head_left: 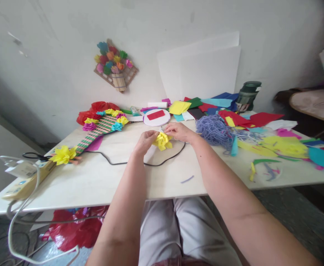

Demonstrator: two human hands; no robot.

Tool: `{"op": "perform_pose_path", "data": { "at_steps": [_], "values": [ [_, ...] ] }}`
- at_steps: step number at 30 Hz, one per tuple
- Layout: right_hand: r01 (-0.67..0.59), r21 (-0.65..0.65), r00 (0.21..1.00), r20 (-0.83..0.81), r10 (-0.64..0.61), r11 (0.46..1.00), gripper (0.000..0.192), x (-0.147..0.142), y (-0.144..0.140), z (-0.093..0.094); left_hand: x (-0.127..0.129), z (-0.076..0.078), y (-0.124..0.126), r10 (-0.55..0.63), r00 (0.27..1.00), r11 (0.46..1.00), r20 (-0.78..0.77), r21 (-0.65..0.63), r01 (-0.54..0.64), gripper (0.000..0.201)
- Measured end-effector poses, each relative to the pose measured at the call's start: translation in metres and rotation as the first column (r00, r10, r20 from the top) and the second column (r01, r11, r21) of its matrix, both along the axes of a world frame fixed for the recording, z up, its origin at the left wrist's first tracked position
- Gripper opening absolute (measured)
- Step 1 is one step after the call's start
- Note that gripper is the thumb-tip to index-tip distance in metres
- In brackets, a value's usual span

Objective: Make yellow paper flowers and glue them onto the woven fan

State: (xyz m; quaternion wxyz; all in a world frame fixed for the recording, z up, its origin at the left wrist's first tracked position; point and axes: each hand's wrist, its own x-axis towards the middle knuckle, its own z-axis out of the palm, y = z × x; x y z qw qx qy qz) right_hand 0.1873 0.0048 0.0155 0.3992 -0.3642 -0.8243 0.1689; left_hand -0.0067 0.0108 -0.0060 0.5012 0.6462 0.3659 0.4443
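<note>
A yellow crepe-paper flower (163,141) is between my two hands over the middle of the table, its petals facing down toward me. My left hand (148,140) pinches its left side, fingers closed. At the flower's upper right, my right hand (178,131) is closed too, with thumb and fingers together near a small whitish tip. Just beyond my hands lies a white oval disc (166,120) bearing a red rectangle (156,115). A black cable (162,163) curves below the flower and passes out of sight by my right forearm.
To the left is a fan-shaped woven piece (95,135) with paper flowers, beside a power strip (26,184). Tangled bluish yarn (214,130) and coloured paper sheets (284,146) cover the right side. A dark green bottle (249,96) stands at the back.
</note>
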Motion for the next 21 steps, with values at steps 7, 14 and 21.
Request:
{"op": "perform_pose_path", "data": {
  "at_steps": [7, 14, 21],
  "values": [
    [0.036, 0.092, 0.999, 0.017, -0.038, 0.995, 0.016, -0.0023, 0.0007, 0.0020, 0.0015, 0.0038, -0.0038, -0.024, 0.997, 0.998, 0.076, -0.049, 0.027, 0.034],
    [0.072, 0.182, 0.994, 0.071, -0.086, 0.981, 0.019, -0.0054, -0.0029, 0.0046, 0.0000, 0.0074, -0.0057, -0.066, 0.973, 0.985, 0.221, -0.141, 0.099, 0.030],
    [0.097, 0.205, 0.983, 0.133, -0.126, 0.974, 0.018, -0.0070, -0.0035, 0.0053, -0.0003, 0.0068, -0.0054, -0.060, 0.971, 0.977, 0.232, -0.184, 0.104, 0.031]
  ]
}}
